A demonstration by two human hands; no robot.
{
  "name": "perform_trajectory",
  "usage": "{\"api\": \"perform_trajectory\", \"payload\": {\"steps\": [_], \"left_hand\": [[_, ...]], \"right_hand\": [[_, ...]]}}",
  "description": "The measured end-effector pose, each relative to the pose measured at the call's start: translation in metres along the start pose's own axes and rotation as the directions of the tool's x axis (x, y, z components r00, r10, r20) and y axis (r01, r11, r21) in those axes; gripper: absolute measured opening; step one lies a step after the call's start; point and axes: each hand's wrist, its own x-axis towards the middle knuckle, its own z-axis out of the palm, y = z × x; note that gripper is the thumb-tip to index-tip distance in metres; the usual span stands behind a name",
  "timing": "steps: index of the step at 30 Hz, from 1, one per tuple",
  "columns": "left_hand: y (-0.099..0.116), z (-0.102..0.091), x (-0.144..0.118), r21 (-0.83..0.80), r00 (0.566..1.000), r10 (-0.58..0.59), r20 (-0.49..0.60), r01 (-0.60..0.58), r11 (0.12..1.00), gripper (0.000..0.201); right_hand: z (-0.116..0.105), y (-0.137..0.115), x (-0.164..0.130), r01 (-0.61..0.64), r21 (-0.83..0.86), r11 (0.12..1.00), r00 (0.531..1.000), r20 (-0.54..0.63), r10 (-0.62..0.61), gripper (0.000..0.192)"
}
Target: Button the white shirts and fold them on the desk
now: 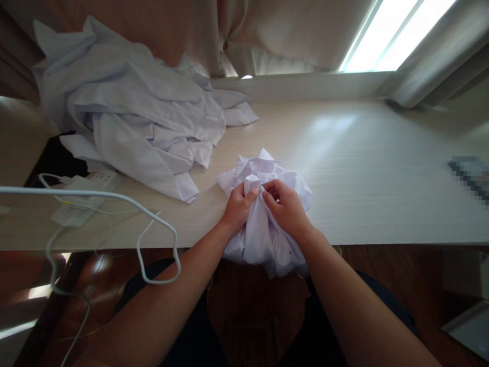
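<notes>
White crumpled cotton garment straddles the near edge of the pale wooden table, its length hanging down toward the lap. Left hand and right hand meet at its top, fingers pinched closed on one fold.

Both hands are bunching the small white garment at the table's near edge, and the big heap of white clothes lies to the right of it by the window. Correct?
Not quite. The head view shows the left hand and right hand gripping the small white garment at the table's near edge, but the heap of white clothes lies at the far left, not the right.
</notes>
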Motion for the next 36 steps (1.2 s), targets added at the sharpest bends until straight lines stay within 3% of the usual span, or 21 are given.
{"api": "perform_trajectory", "payload": {"steps": [14, 36], "left_hand": [[-0.001, 0.001, -0.003, -0.136, 0.999, 0.007, -0.037, -0.012, 0.991, 0.032], [-0.003, -0.006, -0.004, -0.047, 1.000, 0.023, -0.021, -0.024, 0.999, 0.032]], "right_hand": [[0.010, 0.005, 0.002, 0.055, 0.018, 0.998, 0.998, -0.031, -0.055, 0.012], [0.016, 0.003, 0.000, 0.045, -0.030, 0.999, 0.998, -0.040, -0.046, 0.005]]}}
